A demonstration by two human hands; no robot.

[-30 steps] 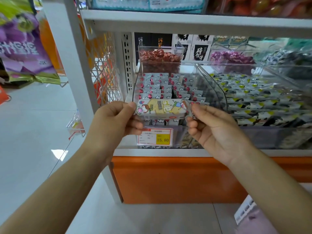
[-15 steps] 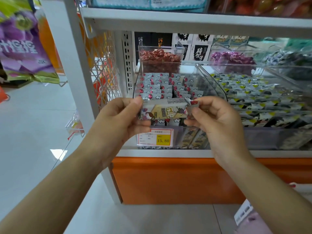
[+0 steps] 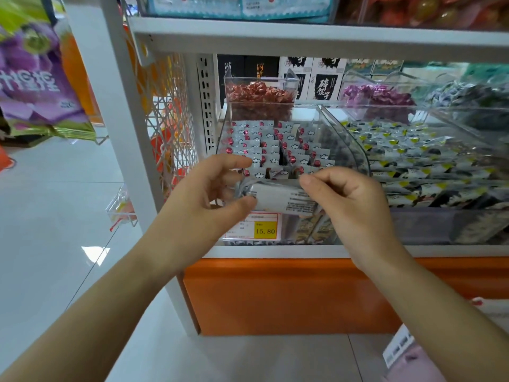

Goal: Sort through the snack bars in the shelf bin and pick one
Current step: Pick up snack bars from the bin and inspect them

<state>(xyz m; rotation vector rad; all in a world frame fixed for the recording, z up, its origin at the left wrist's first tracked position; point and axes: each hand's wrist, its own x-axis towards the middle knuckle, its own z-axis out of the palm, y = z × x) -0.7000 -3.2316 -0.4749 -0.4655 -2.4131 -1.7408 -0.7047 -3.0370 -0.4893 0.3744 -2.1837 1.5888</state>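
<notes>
One snack bar (image 3: 278, 198) is held level in front of the clear shelf bin (image 3: 355, 150), its plain white back with small print facing me. My left hand (image 3: 209, 199) pinches its left end between thumb and fingers. My right hand (image 3: 349, 199) pinches its right end. Behind the bar, the bin holds several rows of upright snack bars (image 3: 275, 144) with white cloud and red dot wrappers.
A price tag reading 15.80 (image 3: 256, 227) sits on the bin's front. To the right stands another clear bin of black, white and yellow packets (image 3: 418, 166). Smaller bins of red candy (image 3: 259, 97) and purple candy (image 3: 377, 97) stand behind. An orange base panel (image 3: 289, 296) runs below the shelf.
The bar has been turned over between both hands: its cartoon-printed front faced me before, and now the white back with small print shows. It sits slightly lower.
</notes>
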